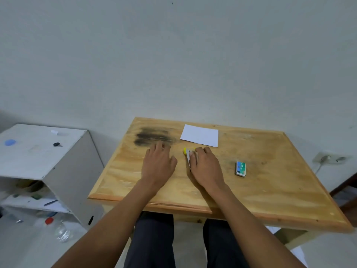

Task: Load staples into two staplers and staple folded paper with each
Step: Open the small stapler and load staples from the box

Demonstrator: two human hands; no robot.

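Right hand gripping yellow stapler, staple box lying near

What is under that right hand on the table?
A small stapler, yellow with a silver part, sticks out past the right hand. The fingers curl over the rest, so its body is hidden.

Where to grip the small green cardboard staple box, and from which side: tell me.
Probably pinch the small green staple box across its long edges, coming from above. It lies flat on the wooden table, long axis pointing away from the person, with bare wood on both sides.
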